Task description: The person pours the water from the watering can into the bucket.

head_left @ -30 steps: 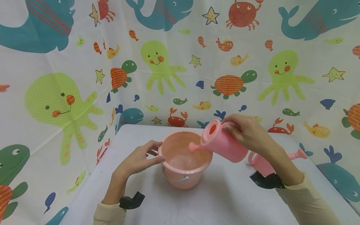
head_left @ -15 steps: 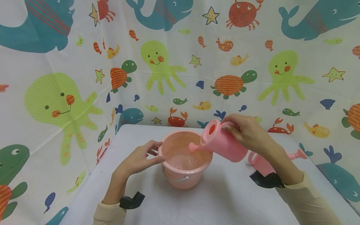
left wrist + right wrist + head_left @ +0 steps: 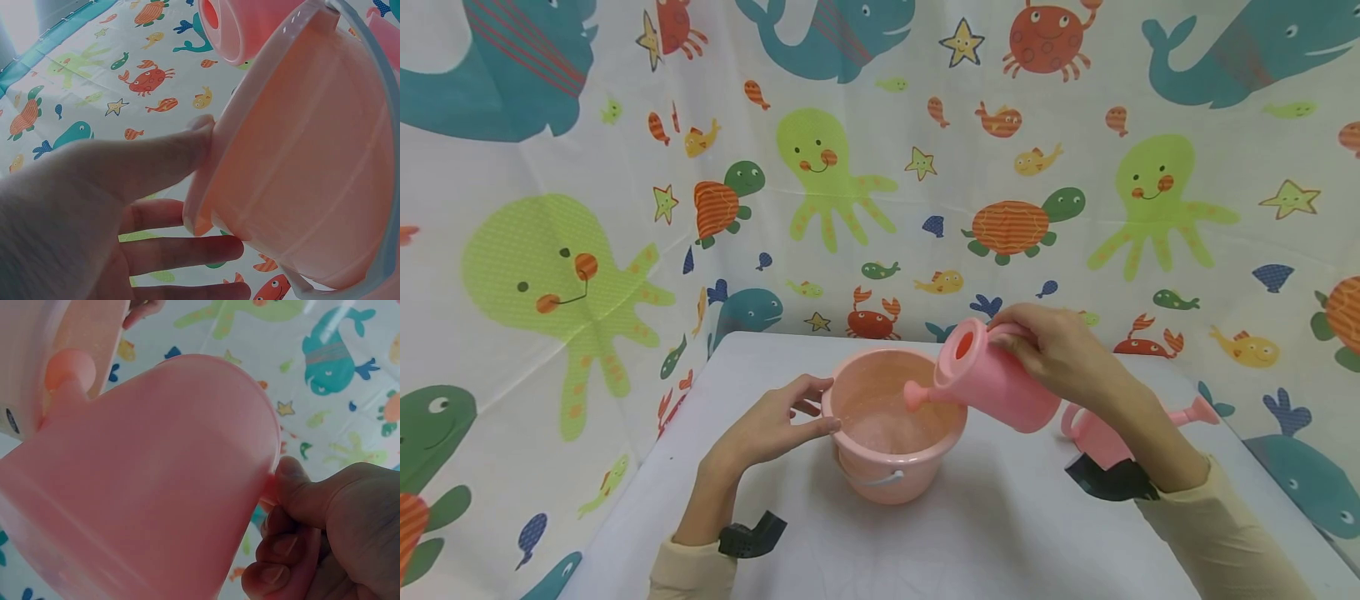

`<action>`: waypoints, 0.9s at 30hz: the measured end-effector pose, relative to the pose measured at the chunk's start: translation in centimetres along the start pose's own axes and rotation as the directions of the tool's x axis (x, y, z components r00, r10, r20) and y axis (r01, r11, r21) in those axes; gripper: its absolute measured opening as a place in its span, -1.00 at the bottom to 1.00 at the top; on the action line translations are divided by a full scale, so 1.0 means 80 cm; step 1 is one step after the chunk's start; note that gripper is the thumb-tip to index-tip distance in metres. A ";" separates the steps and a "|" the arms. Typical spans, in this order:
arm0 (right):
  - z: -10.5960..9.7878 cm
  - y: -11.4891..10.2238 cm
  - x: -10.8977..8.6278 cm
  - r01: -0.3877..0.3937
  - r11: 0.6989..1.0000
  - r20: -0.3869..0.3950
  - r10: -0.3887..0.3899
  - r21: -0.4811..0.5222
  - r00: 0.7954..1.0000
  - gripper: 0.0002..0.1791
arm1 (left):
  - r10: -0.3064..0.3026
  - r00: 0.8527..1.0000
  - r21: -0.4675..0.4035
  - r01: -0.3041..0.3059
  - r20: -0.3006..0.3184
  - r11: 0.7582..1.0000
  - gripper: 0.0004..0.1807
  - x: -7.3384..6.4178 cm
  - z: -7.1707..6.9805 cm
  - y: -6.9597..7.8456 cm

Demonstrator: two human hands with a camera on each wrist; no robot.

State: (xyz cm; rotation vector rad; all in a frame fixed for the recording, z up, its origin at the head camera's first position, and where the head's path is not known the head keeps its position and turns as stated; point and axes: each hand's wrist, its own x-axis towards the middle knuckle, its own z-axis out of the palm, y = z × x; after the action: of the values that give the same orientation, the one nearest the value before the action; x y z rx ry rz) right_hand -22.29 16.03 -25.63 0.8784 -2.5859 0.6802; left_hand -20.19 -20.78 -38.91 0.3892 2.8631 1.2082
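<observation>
A pale pink bucket (image 3: 887, 475) stands upright on the white table, shallow rippling water in its bottom. My left hand (image 3: 775, 421) holds its left rim, thumb (image 3: 181, 147) on the rim and fingers (image 3: 187, 253) against the outside below it. My right hand (image 3: 1060, 350) grips the handle of a pink watering can (image 3: 1007, 383), fingers curled round it in the right wrist view. The can is tilted left, its round sprinkler head (image 3: 72, 372) over the inside of the bucket. The bucket's pale handle (image 3: 384, 81) hangs down its outside.
A second pink watering can (image 3: 1101, 437) lies on the table (image 3: 985, 533) at the right, partly behind my right forearm, its spout pointing right. A curtain (image 3: 880, 208) printed with sea animals hangs behind and at the sides of the table.
Ripples and specks on the water in the bucket shift between frames. Both hands, the bucket and the tilted can stay in nearly the same place.
</observation>
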 end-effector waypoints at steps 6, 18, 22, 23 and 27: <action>0.000 -0.001 0.002 -0.002 1.000 0.013 0.002 -0.011 1.000 -0.82 | 0.005 1.000 0.000 -0.005 0.000 1.000 -0.23 0.000 0.000 0.001; 0.000 -0.003 0.004 -0.037 0.999 0.042 0.038 -0.012 0.998 -0.81 | 0.008 1.000 0.001 -0.008 -0.005 1.000 -0.28 -0.002 0.000 0.001; 0.000 -0.003 0.004 -0.038 0.999 0.041 0.038 -0.010 0.998 -0.80 | 0.008 1.000 -0.002 -0.008 -0.003 1.000 -0.28 -0.002 0.000 0.001; 0.000 -0.003 0.004 -0.037 0.999 0.040 0.037 -0.010 0.999 -0.80 | 0.008 1.000 -0.003 -0.008 -0.004 1.000 -0.28 -0.002 0.001 0.001; 0.000 -0.003 0.004 -0.028 1.000 0.037 0.029 -0.008 0.999 -0.80 | 0.006 1.000 -0.003 -0.006 -0.004 1.000 -0.27 -0.002 0.001 0.001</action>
State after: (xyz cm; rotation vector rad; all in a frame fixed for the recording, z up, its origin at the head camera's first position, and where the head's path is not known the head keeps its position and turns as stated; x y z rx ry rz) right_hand -22.34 15.72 -25.38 0.8612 -2.6366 0.6681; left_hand -20.00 -20.73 -38.94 0.3959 2.8652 1.2158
